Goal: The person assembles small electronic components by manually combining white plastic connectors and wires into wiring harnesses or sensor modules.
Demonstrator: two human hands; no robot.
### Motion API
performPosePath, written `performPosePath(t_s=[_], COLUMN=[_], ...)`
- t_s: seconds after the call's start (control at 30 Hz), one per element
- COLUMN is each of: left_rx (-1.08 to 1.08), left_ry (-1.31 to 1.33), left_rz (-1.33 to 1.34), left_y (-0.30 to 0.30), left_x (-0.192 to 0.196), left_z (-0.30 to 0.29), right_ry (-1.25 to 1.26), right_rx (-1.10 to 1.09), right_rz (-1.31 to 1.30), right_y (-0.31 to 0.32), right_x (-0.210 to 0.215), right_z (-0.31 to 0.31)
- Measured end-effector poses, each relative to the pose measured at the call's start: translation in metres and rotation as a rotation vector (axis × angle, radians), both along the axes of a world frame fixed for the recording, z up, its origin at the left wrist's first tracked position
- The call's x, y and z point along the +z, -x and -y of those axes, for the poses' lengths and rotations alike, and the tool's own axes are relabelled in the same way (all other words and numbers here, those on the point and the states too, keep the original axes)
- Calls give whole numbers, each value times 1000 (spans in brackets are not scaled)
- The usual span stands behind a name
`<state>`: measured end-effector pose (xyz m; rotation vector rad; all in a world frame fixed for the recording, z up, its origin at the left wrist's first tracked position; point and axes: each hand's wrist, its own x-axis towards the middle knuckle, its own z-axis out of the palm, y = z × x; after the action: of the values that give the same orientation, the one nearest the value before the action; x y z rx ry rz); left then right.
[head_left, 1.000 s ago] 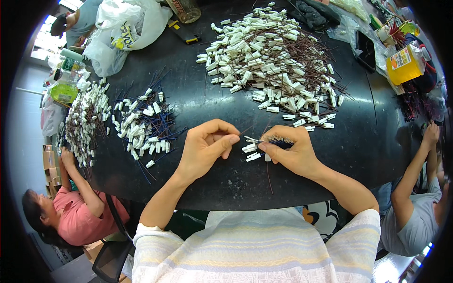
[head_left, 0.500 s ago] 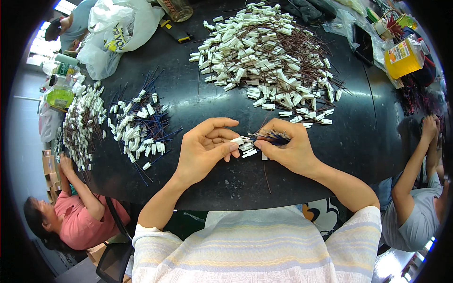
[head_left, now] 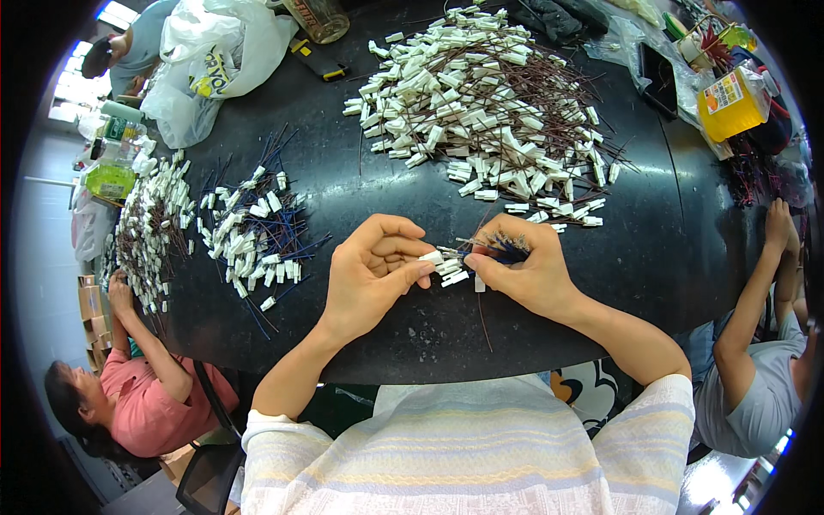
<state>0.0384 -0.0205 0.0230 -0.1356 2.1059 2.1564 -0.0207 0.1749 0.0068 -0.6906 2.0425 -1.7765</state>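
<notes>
In the middle of the dark table, my left hand (head_left: 365, 270) pinches a small white plastic connector (head_left: 431, 257) between thumb and fingers. My right hand (head_left: 536, 273) is closed on a bundle of dark blue wires (head_left: 508, 246) with bare metal terminals at their ends. One terminal at the right fingertips points at the connector; whether it is inside cannot be made out. Just beneath the fingertips lie several loose white connectors (head_left: 453, 276), with a thin brown wire trailing toward me.
Beyond my hands spreads a large heap of white connectors on brown wires (head_left: 498, 103). A smaller blue-wired pile (head_left: 249, 227) lies left. A yellow-handled cutter (head_left: 318, 58), plastic bag (head_left: 223, 51) and orange drink bottle (head_left: 734, 103) stand farther off. Co-workers sit at both sides.
My left fingers have curled slightly, and the terminal and connector have shifted a little between my hands. Both hands keep their grip. The co-worker's hands at right have moved slightly.
</notes>
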Motion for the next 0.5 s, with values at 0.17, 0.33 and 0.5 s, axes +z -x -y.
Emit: performPosePath(t_s=[0.17, 0.33, 0.5], left_rx=[-4, -9, -13], left_ry=[44, 55, 125], left_rz=[-52, -86, -115], left_y=[-1, -3, -4], left_x=[-3, -4, -2], left_z=[-1, -1, -4], right_ry=[5, -22, 43], right_rx=[11, 11, 38], right_rz=[32, -22, 200], right_y=[0, 0, 2], right_x=[2, 0, 1], right_z=[0, 0, -2])
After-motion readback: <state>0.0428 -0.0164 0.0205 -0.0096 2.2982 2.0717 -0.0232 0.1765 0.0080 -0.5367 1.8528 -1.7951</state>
